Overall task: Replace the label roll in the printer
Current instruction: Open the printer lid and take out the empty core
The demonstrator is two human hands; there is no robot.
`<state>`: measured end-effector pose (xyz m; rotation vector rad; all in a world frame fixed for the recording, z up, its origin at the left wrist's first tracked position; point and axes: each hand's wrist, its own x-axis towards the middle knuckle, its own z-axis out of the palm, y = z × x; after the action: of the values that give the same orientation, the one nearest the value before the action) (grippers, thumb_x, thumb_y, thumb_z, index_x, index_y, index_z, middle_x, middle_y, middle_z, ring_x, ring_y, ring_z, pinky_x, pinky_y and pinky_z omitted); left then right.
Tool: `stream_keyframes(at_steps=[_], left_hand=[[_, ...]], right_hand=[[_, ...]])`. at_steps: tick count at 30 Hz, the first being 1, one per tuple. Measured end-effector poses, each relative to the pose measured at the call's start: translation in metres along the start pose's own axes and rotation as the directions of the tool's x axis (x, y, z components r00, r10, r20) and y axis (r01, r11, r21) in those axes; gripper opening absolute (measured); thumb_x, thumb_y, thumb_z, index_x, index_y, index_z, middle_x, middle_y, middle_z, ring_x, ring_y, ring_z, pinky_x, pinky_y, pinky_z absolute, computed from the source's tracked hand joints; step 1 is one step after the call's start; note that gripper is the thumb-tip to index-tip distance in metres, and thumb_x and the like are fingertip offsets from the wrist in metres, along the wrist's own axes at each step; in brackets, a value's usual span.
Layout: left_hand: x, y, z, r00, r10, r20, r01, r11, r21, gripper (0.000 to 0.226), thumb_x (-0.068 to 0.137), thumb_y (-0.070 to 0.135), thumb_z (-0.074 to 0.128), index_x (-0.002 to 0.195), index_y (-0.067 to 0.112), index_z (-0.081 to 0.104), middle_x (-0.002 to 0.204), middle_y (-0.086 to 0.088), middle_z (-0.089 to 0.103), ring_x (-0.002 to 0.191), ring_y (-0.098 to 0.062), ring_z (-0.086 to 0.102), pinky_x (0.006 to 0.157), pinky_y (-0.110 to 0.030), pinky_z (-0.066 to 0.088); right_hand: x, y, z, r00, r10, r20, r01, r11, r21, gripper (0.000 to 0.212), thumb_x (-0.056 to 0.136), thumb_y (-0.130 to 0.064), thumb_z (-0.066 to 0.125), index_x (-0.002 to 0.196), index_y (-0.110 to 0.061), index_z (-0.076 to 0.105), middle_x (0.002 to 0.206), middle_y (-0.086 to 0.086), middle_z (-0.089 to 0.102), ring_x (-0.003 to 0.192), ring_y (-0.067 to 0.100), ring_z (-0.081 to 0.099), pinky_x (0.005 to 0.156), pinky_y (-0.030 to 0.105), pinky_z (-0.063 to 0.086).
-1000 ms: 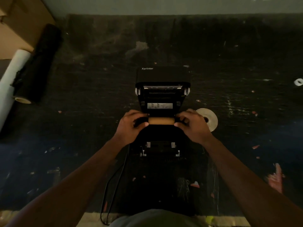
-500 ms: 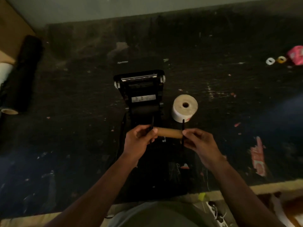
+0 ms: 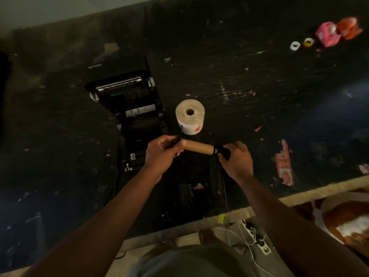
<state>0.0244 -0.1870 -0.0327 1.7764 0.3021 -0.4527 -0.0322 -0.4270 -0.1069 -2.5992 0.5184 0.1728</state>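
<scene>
1. Open black label printer (image 3: pixel 132 108) on dark, scuffed worktop (image 3: pixel 249 86), lid raised.
2. Left hand (image 3: pixel 161 151) closed around one end of empty cardboard core (image 3: pixel 197 147), held above worktop.
3. Full label roll (image 3: pixel 190 116) standing on end just behind core.
4. Right hand (image 3: pixel 236 158) gripping core's black end piece.

Far right on your table (image 3: pixel 259 80) you have a white tape ring (image 3: pixel 295 45), a yellow ring (image 3: pixel 308 42), a pink packet (image 3: pixel 327 34) and an orange one (image 3: pixel 348 27); a red wrapper (image 3: pixel 284 166) lies nearer.
</scene>
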Motion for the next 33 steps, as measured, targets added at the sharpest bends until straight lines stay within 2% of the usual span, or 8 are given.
stream_keyframes(at_steps=[2, 4, 6, 15, 20, 24, 27, 33], left_hand=[[0.002, -0.001, 0.007, 0.999, -0.035, -0.004, 0.035, 0.999, -0.019, 0.023, 0.087, 0.025, 0.083, 0.109, 0.020, 0.078, 0.093, 0.001, 0.083, 0.088, -0.016, 0.080, 0.078, -0.027, 0.062], [0.003, 0.000, 0.013, 0.998, -0.070, -0.004, 0.070, 0.996, -0.051, 0.024, 0.088, 0.022, 0.083, 0.111, 0.019, 0.078, 0.098, 0.001, 0.082, 0.091, -0.015, 0.080, 0.083, -0.029, 0.063], [0.002, 0.001, 0.021, 0.995, -0.100, 0.012, 0.101, 0.991, -0.093, 0.021, 0.088, 0.018, 0.082, 0.109, 0.019, 0.077, 0.101, 0.000, 0.082, 0.091, -0.015, 0.080, 0.083, -0.029, 0.063], [0.013, 0.006, 0.042, 0.993, -0.115, 0.039, 0.118, 0.987, -0.110, 0.017, 0.089, 0.024, 0.080, 0.106, 0.023, 0.077, 0.094, 0.004, 0.083, 0.092, -0.012, 0.080, 0.082, -0.027, 0.064], [0.030, 0.001, 0.045, 0.999, -0.033, -0.026, 0.036, 0.991, 0.132, 0.030, 0.088, 0.038, 0.080, 0.115, 0.025, 0.077, 0.095, 0.007, 0.081, 0.084, -0.003, 0.078, 0.079, -0.025, 0.063], [0.037, -0.008, 0.057, 0.994, 0.050, -0.101, -0.008, 0.927, 0.375, 0.027, 0.090, 0.044, 0.077, 0.110, 0.026, 0.080, 0.090, 0.008, 0.081, 0.085, -0.007, 0.076, 0.083, -0.030, 0.061], [0.038, -0.015, 0.068, 0.979, 0.132, -0.155, -0.043, 0.879, 0.474, 0.030, 0.092, 0.040, 0.075, 0.115, 0.021, 0.080, 0.107, 0.002, 0.081, 0.101, -0.010, 0.072, 0.078, -0.019, 0.048], [0.038, -0.026, 0.090, 0.979, 0.195, -0.052, -0.122, 0.778, 0.617, 0.025, 0.099, 0.033, 0.068, 0.113, 0.016, 0.081, 0.110, -0.003, 0.081, 0.094, -0.008, 0.069, 0.072, -0.009, 0.040]], right_hand=[[-0.001, -0.003, -0.009, 0.983, 0.179, 0.043, -0.180, 0.886, 0.427, 0.031, 0.095, -0.036, 0.071, 0.121, -0.018, 0.071, 0.117, 0.005, 0.072, 0.099, 0.019, 0.072, 0.085, 0.037, 0.061], [-0.006, -0.009, -0.019, 0.904, 0.259, 0.339, -0.421, 0.411, 0.809, 0.032, 0.098, -0.038, 0.067, 0.119, -0.015, 0.071, 0.112, 0.010, 0.077, 0.094, 0.025, 0.078, 0.084, 0.037, 0.061], [-0.013, -0.010, -0.025, 0.850, 0.134, 0.510, -0.524, 0.111, 0.845, 0.035, 0.097, -0.037, 0.068, 0.121, -0.012, 0.070, 0.110, 0.013, 0.079, 0.100, 0.029, 0.078, 0.088, 0.040, 0.060], [-0.026, 0.032, -0.027, 0.793, 0.201, 0.575, -0.530, -0.239, 0.814, 0.021, 0.090, -0.013, 0.075, 0.111, -0.008, 0.074, 0.111, 0.015, 0.079, 0.101, 0.024, 0.078, 0.087, 0.034, 0.058], [-0.029, 0.056, -0.033, 0.752, 0.355, 0.556, -0.489, -0.266, 0.831, 0.014, 0.093, -0.008, 0.071, 0.107, -0.007, 0.072, 0.096, 0.011, 0.082, 0.095, 0.023, 0.079, 0.088, 0.034, 0.059], [-0.031, 0.070, -0.031, 0.744, 0.520, 0.419, -0.411, -0.138, 0.901, 0.011, 0.095, -0.008, 0.070, 0.106, -0.005, 0.071, 0.100, 0.015, 0.080, 0.086, 0.020, 0.079, 0.078, 0.030, 0.060], [-0.033, 0.079, -0.026, 0.731, 0.605, 0.315, -0.363, -0.045, 0.931, 0.028, 0.095, -0.009, 0.072, 0.120, 0.001, 0.066, 0.105, 0.015, 0.078, 0.092, 0.023, 0.078, 0.077, 0.028, 0.061], [-0.035, 0.079, -0.013, 0.806, 0.527, 0.268, -0.374, 0.104, 0.922, 0.023, 0.091, -0.007, 0.076, 0.113, -0.006, 0.068, 0.102, 0.013, 0.080, 0.089, 0.023, 0.081, 0.075, 0.029, 0.065]])
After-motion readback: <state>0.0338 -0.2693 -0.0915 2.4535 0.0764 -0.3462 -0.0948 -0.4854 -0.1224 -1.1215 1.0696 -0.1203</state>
